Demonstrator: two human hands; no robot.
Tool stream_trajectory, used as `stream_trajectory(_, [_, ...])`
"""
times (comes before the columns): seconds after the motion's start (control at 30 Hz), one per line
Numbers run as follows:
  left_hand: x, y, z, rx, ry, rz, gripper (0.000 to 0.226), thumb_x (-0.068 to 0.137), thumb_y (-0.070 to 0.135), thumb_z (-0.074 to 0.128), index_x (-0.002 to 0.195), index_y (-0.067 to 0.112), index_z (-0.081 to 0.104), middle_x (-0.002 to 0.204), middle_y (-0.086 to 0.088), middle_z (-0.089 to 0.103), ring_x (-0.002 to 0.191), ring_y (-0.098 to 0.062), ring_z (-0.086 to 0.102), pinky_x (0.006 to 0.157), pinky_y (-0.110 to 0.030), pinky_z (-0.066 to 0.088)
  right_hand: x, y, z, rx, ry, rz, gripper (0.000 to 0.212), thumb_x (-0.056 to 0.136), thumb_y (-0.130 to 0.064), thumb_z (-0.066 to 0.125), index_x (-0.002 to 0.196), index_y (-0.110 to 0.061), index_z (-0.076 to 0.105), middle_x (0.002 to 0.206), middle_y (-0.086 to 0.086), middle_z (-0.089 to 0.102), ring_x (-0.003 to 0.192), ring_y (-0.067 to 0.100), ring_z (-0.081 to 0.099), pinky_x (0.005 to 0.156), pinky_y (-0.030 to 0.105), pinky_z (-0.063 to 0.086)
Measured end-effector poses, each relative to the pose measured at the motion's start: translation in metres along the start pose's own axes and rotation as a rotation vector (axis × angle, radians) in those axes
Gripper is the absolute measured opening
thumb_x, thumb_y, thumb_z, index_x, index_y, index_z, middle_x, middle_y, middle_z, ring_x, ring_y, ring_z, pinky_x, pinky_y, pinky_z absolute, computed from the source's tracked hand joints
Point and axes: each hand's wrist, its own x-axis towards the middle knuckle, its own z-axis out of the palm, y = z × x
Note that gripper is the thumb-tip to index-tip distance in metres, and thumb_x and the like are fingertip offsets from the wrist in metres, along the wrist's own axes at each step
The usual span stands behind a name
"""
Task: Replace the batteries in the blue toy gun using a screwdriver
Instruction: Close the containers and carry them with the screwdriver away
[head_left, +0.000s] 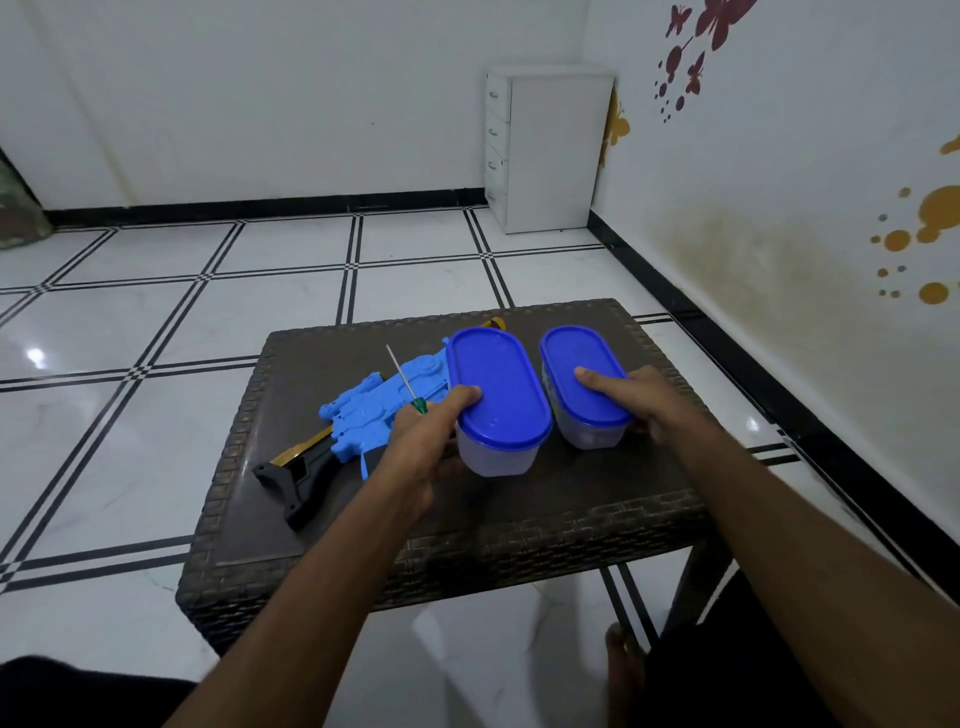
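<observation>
The blue toy gun (382, 410) with a black stock lies on the dark woven table (519, 525), left of centre. A green-handled screwdriver (406, 382) sticks up from my left hand (423, 441), which also grips the near end of the left clear container (498, 395) with a blue lid, thumb on the lid. My right hand (641, 402) grips the near end of the right blue-lidded container (582, 384), thumb on its lid. Both containers stand on the table; what is inside them is hard to make out.
The small table stands on a white tiled floor with black lines. A white drawer unit (545, 150) is in the far corner, against a wall with butterfly stickers on the right. My foot (623, 670) shows under the table's near right edge.
</observation>
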Motion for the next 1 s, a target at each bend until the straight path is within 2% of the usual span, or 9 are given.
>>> stream_trajectory(0.13, [-0.001, -0.003, -0.002, -0.006, -0.001, 0.003, 0.041, 0.082, 0.031, 0.074, 0.110, 0.002, 0.066, 0.075, -0.003, 0.073, 0.071, -0.018, 0.071, 0.076, -0.048, 0.059, -0.009, 0.001, -0.002, 0.088, 0.001, 0.013, 0.068, 0.071, -0.047, 0.083, 0.115, 0.000, 0.062, 0.112, 0.008, 0.067, 0.092, 0.021, 0.064, 0.061, 0.028, 0.044])
stream_trajectory(0.3, [-0.002, -0.004, 0.001, -0.023, -0.007, -0.014, 0.027, 0.082, 0.031, 0.074, 0.095, 0.009, 0.067, 0.070, -0.001, 0.072, 0.073, -0.019, 0.071, 0.079, -0.047, 0.058, -0.026, 0.003, -0.003, 0.202, -0.042, -0.024, 0.028, 0.081, -0.028, 0.079, 0.087, -0.006, 0.063, 0.090, 0.006, 0.071, 0.072, 0.014, 0.067, 0.046, 0.021, 0.046])
stream_trajectory(0.33, [-0.003, -0.004, 0.002, -0.026, -0.006, -0.014, 0.025, 0.082, 0.031, 0.073, 0.093, 0.009, 0.066, 0.073, -0.001, 0.072, 0.074, -0.020, 0.070, 0.080, -0.047, 0.058, -0.029, 0.004, -0.003, 0.227, -0.059, -0.021, 0.029, 0.081, -0.024, 0.080, 0.092, -0.001, 0.066, 0.092, 0.009, 0.074, 0.074, 0.017, 0.070, 0.048, 0.021, 0.051])
stream_trajectory(0.4, [-0.005, -0.004, 0.003, -0.030, -0.006, -0.010, 0.022, 0.083, 0.030, 0.072, 0.091, 0.010, 0.065, 0.077, -0.003, 0.070, 0.076, -0.021, 0.069, 0.080, -0.047, 0.058, -0.032, 0.007, -0.003, 0.320, -0.115, -0.019, 0.049, 0.073, -0.017, 0.084, 0.111, 0.008, 0.064, 0.100, 0.014, 0.075, 0.086, 0.027, 0.074, 0.069, 0.036, 0.062])
stream_trajectory(0.5, [-0.006, -0.005, 0.001, -0.038, -0.010, 0.002, 0.023, 0.083, 0.030, 0.070, 0.094, 0.011, 0.065, 0.082, -0.002, 0.069, 0.080, -0.022, 0.067, 0.083, -0.048, 0.057, -0.036, 0.013, -0.005, 0.409, -0.211, -0.014, 0.087, 0.051, -0.015, 0.090, 0.129, -0.006, 0.052, 0.119, 0.015, 0.068, 0.102, 0.033, 0.070, 0.087, 0.054, 0.057])
stream_trajectory(0.63, [-0.008, -0.005, -0.002, -0.047, 0.001, 0.001, 0.031, 0.081, 0.031, 0.071, 0.102, 0.010, 0.065, 0.085, -0.003, 0.069, 0.083, -0.023, 0.067, 0.083, -0.049, 0.056, -0.043, 0.020, -0.004, 0.503, -0.277, -0.040, 0.057, 0.076, -0.011, 0.069, 0.129, -0.025, 0.051, 0.125, 0.011, 0.064, 0.111, 0.032, 0.063, 0.094, 0.052, 0.054])
stream_trajectory(0.73, [-0.012, -0.003, -0.007, -0.043, 0.005, 0.008, 0.028, 0.079, 0.031, 0.072, 0.098, 0.011, 0.065, 0.087, -0.005, 0.071, 0.089, -0.026, 0.069, 0.087, -0.051, 0.055, -0.051, 0.021, -0.006, 0.635, -0.315, 0.049, 0.042, 0.080, -0.015, 0.058, 0.122, -0.012, 0.063, 0.114, 0.012, 0.071, 0.097, 0.029, 0.068, 0.080, 0.039, 0.056])
stream_trajectory(0.83, [-0.018, 0.001, -0.013, -0.048, 0.017, 0.013, 0.044, 0.073, 0.037, 0.072, 0.106, 0.011, 0.063, 0.104, -0.009, 0.071, 0.099, -0.028, 0.069, 0.090, -0.052, 0.053, -0.061, 0.024, -0.008, 0.695, -0.339, 0.120, 0.038, 0.077, -0.013, 0.054, 0.112, -0.002, 0.066, 0.100, 0.017, 0.072, 0.087, 0.031, 0.068, 0.073, 0.036, 0.054])
stream_trajectory(1.0, [-0.032, 0.005, -0.019, -0.059, 0.038, 0.039, 0.026, 0.080, 0.034, 0.068, 0.097, 0.015, 0.061, 0.102, -0.007, 0.068, 0.100, -0.027, 0.065, 0.092, -0.048, 0.052, -0.081, 0.020, -0.005, 0.668, -0.314, 0.109, 0.039, 0.077, -0.016, 0.057, 0.113, -0.003, 0.065, 0.101, 0.017, 0.069, 0.085, 0.030, 0.066, 0.064, 0.034, 0.052])
